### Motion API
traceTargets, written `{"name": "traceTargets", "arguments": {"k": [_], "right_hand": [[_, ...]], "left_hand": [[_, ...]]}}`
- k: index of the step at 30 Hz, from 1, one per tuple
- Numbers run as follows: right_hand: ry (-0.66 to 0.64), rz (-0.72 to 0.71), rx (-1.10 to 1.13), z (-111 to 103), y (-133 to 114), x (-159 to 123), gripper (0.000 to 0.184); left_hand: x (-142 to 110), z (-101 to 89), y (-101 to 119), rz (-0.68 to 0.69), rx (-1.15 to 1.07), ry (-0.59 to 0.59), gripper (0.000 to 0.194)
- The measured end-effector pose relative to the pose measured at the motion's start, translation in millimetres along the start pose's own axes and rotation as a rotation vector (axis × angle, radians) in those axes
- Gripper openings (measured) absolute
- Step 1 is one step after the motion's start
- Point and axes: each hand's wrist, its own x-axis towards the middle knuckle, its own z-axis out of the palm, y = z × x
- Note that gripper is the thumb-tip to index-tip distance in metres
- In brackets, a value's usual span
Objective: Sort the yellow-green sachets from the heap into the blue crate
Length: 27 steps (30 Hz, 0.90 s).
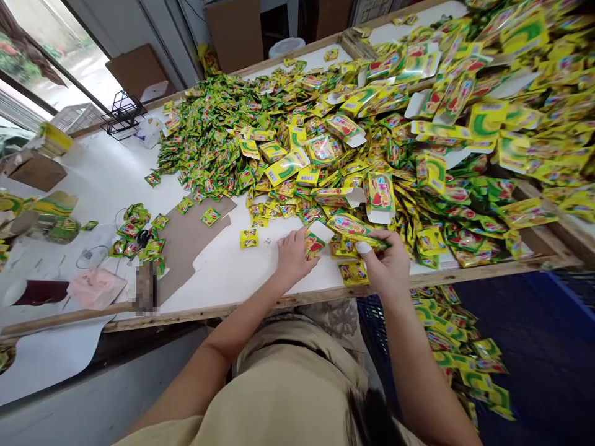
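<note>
My left hand (295,257) is at the table's front edge, its fingers and thumb closed round a small green-and-red carton (315,243) with a white flap standing up. Just to the right, my right hand (389,263) pinches the end of a yellow-and-green packet (351,224) printed with bright lettering. The two held things nearly meet, and I cannot tell whether they touch. Beneath the right hand lies a small yellow sachet (353,272). Another yellow sachet (249,238) rests on the white tabletop, left of my left hand.
A large heap of green sachets (209,136) and yellow cartons (288,166) covers the table's back and right. Brown cardboard (179,238), a pink bag (96,288), scissors (143,238) and a black wire rack (123,114) are at left. More packets (458,347) lie below the right edge.
</note>
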Motion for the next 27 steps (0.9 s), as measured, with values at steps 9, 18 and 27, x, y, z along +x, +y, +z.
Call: {"name": "traceTargets", "arguments": {"k": [9, 18, 27], "right_hand": [[-0.559, -0.320, -0.472, 34, -20, 5, 0.014], [-0.623, -0.436, -0.495, 42, -36, 6, 0.028], [-0.588, -0.173, -0.203, 54, -18, 12, 0.019]], "left_hand": [[-43, -15.4, -21, 0.093, 0.109, -0.038, 0.072], [-47, -11.9, -19, 0.114, 0.072, -0.088, 0.073], [-49, -2.9, -13, -0.076, -0.095, 0.086, 0.072]]}}
